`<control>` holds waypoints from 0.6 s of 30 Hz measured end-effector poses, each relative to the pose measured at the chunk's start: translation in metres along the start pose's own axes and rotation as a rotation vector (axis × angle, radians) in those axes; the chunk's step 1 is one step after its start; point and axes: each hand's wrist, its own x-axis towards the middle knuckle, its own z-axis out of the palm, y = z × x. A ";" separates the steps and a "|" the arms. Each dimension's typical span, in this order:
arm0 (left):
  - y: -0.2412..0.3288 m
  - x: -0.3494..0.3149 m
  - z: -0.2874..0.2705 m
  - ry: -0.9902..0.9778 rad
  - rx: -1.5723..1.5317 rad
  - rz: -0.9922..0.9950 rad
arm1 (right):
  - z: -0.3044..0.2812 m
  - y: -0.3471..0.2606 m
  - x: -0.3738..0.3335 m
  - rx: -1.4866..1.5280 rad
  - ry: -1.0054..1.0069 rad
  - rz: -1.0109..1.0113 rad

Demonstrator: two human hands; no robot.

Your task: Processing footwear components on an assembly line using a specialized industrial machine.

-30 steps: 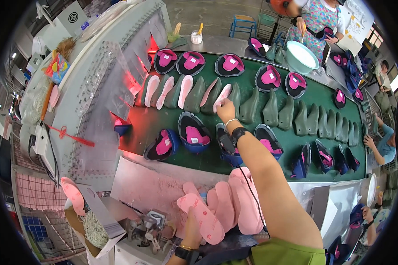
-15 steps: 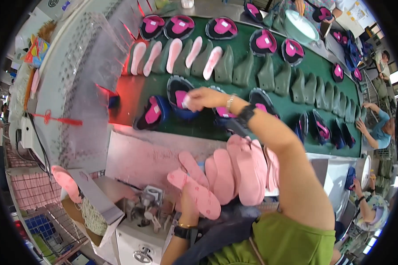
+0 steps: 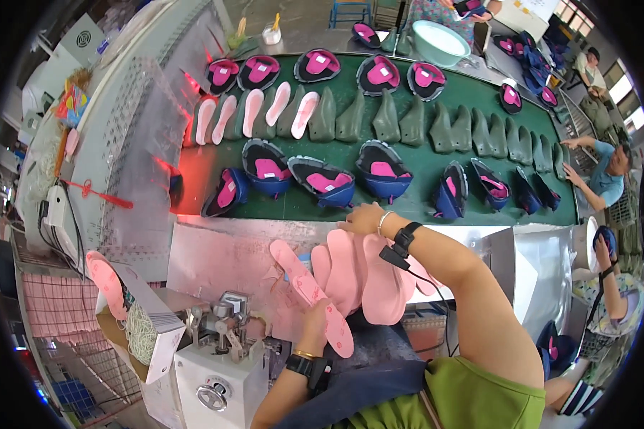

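Note:
My left hand [image 3: 313,330] is closed around a long pink insole [image 3: 298,281] with small red marks, tilted over the near edge of the work surface. My right hand [image 3: 366,219] is over the belt's near edge, with its fingers loosely bent and slightly apart and nothing visible in them. Just below it, several pink insoles [image 3: 381,286] lie overlapping in a pile. Beyond the hand, navy shoe uppers [image 3: 385,187] with magenta linings sit along the green belt; some linings bear small white labels.
Dark green shoe lasts [image 3: 386,121] line the belt's middle, the leftmost with pink insoles leaning on them. A white machine with a handwheel [image 3: 213,397] and a box of cord [image 3: 149,339] stand at lower left. Co-workers sit at the right; another person is behind a pale basin [image 3: 440,44].
My right hand has drawn back from a shoe upper toward the insole pile; the small white piece in its fingers is no longer visible. The left hand's insole has turned steeper.

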 end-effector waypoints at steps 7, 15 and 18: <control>0.003 -0.016 0.011 -0.108 0.064 0.007 | 0.000 0.016 -0.015 0.332 -0.097 0.095; 0.010 -0.052 0.033 -0.193 0.073 0.099 | 0.038 0.140 -0.145 1.622 0.922 0.157; 0.019 -0.064 0.034 -0.292 0.033 0.039 | 0.075 0.211 -0.245 1.787 0.985 0.469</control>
